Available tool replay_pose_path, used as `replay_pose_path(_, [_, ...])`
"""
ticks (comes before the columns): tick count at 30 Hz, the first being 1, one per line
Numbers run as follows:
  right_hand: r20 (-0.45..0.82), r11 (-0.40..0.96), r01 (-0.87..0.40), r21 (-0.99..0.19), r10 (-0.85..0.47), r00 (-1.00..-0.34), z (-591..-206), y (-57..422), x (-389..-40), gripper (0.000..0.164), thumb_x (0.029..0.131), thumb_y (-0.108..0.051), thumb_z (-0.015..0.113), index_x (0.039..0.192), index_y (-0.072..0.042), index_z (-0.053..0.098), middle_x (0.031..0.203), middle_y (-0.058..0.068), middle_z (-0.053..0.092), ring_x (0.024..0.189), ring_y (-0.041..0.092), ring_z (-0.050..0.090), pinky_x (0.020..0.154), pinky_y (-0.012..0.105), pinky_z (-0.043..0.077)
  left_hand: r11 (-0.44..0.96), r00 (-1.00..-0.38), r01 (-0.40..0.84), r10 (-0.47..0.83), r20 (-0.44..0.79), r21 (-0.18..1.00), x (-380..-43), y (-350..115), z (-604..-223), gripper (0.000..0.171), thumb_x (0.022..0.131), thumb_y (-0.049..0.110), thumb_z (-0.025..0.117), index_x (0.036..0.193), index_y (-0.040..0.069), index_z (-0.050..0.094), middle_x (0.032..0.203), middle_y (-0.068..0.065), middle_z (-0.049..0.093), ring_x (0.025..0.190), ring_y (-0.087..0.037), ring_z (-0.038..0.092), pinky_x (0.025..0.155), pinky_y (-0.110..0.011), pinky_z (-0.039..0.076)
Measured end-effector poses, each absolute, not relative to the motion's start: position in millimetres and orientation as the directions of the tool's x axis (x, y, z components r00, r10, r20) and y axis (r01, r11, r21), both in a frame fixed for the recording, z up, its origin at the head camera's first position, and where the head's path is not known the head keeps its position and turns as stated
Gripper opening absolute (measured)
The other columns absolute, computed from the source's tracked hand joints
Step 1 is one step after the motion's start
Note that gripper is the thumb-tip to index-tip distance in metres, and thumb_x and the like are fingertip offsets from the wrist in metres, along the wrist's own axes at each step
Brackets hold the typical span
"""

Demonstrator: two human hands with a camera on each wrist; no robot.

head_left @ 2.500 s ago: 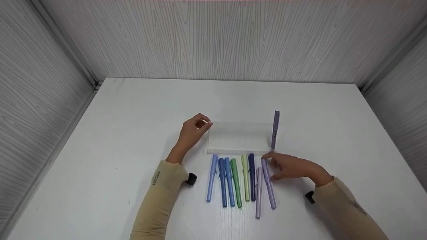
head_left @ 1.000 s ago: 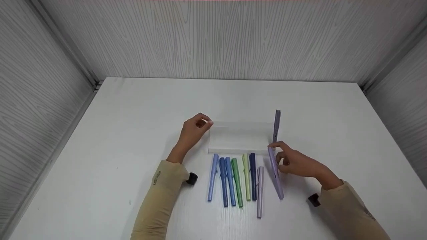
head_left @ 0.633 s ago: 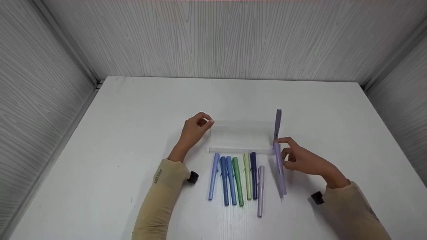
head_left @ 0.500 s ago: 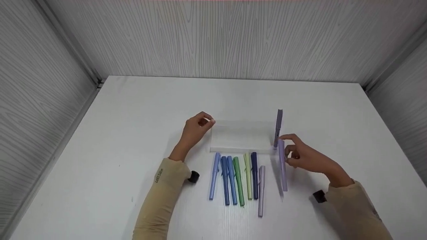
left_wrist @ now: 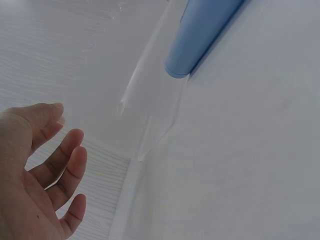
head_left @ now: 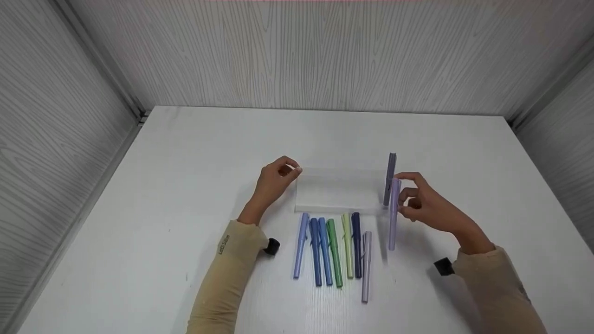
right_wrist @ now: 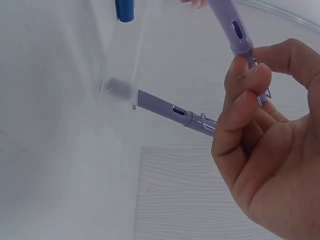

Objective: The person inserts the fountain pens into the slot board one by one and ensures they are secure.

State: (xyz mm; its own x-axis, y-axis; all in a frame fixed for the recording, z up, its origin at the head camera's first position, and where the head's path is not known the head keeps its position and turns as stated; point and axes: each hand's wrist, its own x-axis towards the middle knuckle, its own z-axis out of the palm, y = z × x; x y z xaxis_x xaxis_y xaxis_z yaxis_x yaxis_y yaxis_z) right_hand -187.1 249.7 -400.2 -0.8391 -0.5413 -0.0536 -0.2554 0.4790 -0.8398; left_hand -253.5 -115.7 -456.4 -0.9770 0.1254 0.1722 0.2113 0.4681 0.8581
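Observation:
At the clear plastic pen holder's (head_left: 341, 208) far left corner, my left hand (head_left: 274, 182) pinches the edge between thumb and finger. My right hand (head_left: 429, 204) grips a lilac pen (head_left: 393, 222) near its upper end; it is raised and nearly upright, just in front of the holder's right end. A darker purple pen (head_left: 390, 178) stands upright in that right end. In the right wrist view, this standing pen (right_wrist: 162, 106) has its lower tip behind the clear plastic, and thumb and fingertips pinch the lilac pen (right_wrist: 231, 25) around its clip end.
A row of pens lies before the holder: a light blue pen (head_left: 300, 246), two blue pens, a green pen (head_left: 335, 253), a yellow-green pen (head_left: 347, 246), a navy pen (head_left: 357, 246) and a pale lilac pen (head_left: 366, 269). Wood-grain panels (head_left: 325, 55) enclose the white table.
My right hand has lifted the lilac pen off the table from the row's right end, moved it forward and tilted it toward upright. The left hand has stayed at the holder's corner.

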Motion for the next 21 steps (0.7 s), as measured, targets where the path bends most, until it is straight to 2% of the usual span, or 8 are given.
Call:
replay_pose_path(9, [0.021,0.480,-0.294,-0.826,-0.496,-0.868,-394,245,-190,0.064,0.093,-0.003,0.060,0.142,-0.011,0.021,0.088,0.006,0.055,0.056,0.008,0.048,0.051,0.023,0.041,0.453,-0.979,0.200,0.120,0.163,0.869,-252,-116,-456,0.018,0.093,0.033,0.064,0.102,0.017,0.067,0.088,-0.004,0.069,0.083,-0.017,0.061,0.070,-0.028,0.046])
replay_pose_path(16, [0.133,0.407,-0.360,-0.840,-0.488,-0.863,-395,242,-195,0.063,0.093,-0.001,0.060,0.142,-0.006,0.020,0.086,0.005,0.055,0.054,0.005,0.047,0.053,0.023,0.043,0.458,-0.976,0.216,0.132,0.174,0.862,-253,-116,-459,0.019,0.094,0.033,0.063,0.102,0.017,0.067,0.088,-0.009,0.070,0.082,-0.017,0.060,0.070,-0.028,0.045])
replay_pose_path(21, [0.186,0.392,-0.382,-0.837,-0.452,-0.872,-396,241,-200,0.064,0.093,0.001,0.060,0.143,-0.006,0.021,0.084,0.004,0.055,0.052,0.013,0.047,0.052,0.023,0.042,0.463,-0.975,0.221,0.131,0.181,0.858,-254,-116,-459,0.019,0.094,0.033,0.063,0.102,0.016,0.067,0.087,-0.008,0.069,0.080,-0.017,0.060,0.069,-0.028,0.045])
